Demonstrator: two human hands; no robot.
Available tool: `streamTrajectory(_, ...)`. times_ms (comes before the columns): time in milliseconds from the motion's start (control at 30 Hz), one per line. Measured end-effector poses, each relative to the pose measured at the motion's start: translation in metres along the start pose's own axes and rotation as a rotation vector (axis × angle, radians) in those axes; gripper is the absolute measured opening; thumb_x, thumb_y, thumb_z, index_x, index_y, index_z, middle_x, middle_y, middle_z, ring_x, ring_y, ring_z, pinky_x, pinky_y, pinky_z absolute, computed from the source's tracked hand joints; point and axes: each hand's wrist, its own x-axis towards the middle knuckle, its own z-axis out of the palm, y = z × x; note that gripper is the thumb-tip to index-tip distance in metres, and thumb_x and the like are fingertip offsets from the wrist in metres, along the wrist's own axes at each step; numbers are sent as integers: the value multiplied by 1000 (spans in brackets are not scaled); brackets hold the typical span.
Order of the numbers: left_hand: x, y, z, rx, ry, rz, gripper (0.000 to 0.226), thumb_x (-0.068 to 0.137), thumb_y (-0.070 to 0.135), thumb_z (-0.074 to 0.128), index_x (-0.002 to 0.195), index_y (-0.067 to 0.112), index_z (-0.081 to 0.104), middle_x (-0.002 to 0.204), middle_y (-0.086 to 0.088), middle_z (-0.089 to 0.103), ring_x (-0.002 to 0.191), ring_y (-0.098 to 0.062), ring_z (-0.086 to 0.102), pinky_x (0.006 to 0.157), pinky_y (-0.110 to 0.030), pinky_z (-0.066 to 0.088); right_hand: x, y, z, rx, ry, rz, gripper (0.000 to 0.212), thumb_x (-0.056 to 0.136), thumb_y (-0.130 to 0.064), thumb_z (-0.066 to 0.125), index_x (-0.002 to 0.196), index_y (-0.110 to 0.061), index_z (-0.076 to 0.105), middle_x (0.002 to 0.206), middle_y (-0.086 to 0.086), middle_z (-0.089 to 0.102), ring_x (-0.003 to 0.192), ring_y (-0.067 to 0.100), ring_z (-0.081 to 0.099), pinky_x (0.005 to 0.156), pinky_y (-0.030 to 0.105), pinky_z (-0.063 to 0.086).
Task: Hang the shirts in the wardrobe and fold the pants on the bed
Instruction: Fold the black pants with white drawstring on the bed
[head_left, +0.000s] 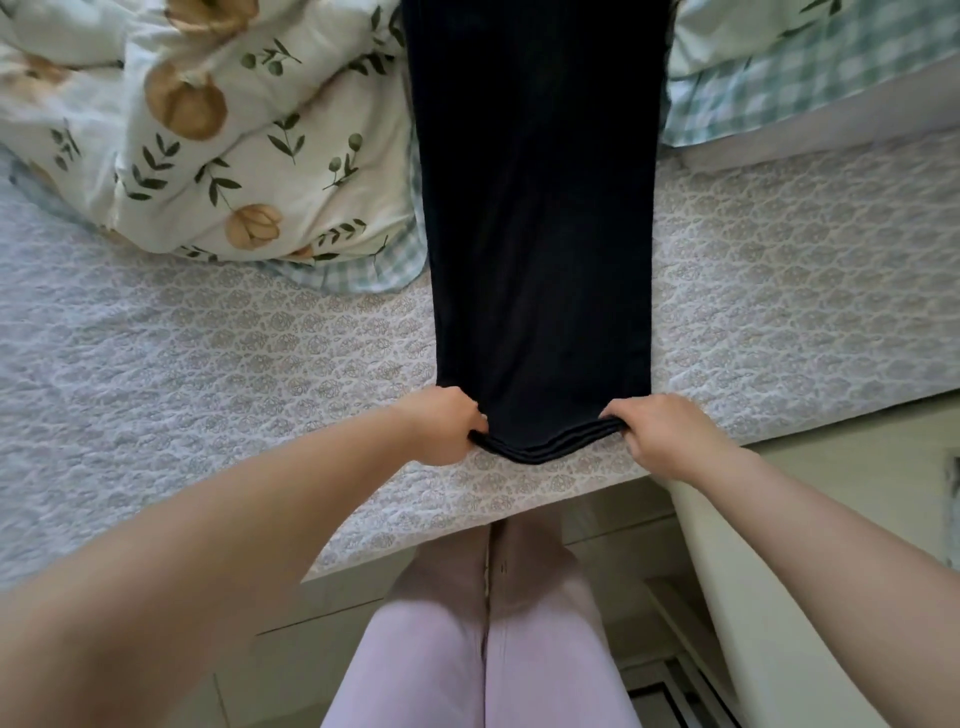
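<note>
- Two legs in pale pink trousers (467, 649) stand at the bottom of the view, close against the near edge of the bed, with pale floor tiles (291, 649) beside them.
- Both bare forearms reach forward over the mattress edge.
- Left hand (441, 426) has its fingers curled under and its thumb on top, pinching the left corner of the hem of the dark navy pants (540, 234).
- Right hand (657, 434) grips the right corner of the same hem in the same way, knuckles up.
- Between the hands the hem shows several stacked layers and sags slightly, just inside the bed's near edge.
- From there the pants lie flat in one long strip, running straight away across the quilted, floral-stitched bed cover (208, 338) to the top of the view.
- Left of the pants lies a bunched white duvet (208, 130) printed with green leaves and tan flowers, its edge touching them.
- Farther right is green-and-white checked bedding (779, 88).
</note>
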Motion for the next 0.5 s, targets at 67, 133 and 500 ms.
streamTrajectory(67, -3, 5, -3, -42, -66, -16, 28, 93, 15, 43, 112, 16, 64, 111, -6, 63, 96, -25, 58, 85, -38, 50, 0, -8, -8, 31, -183, 26, 35, 93, -14, 38, 123, -24, 54, 110, 4, 62, 98, 23, 57, 79, 31, 47)
streamTrajectory(133, -7, 8, 0, -99, -131, -3, 25, 92, 14, 46, 108, 12, 66, 106, -6, 63, 88, -23, 55, 81, -35, 48, -2, -15, -11, 45, -358, 21, 26, 96, -18, 41, 115, -21, 57, 107, 6, 61, 95, 23, 56, 80, 33, 47)
streamTrajectory(500, -14, -15, -22, -601, -182, -203, 37, 93, 27, 57, 130, 21, 54, 121, 3, 58, 104, -14, 54, 83, -21, 39, 16, 3, -55, 518, -592, 183, 7, 90, -16, 60, 87, -17, 66, 79, 0, 67, 72, 13, 64, 63, 23, 51)
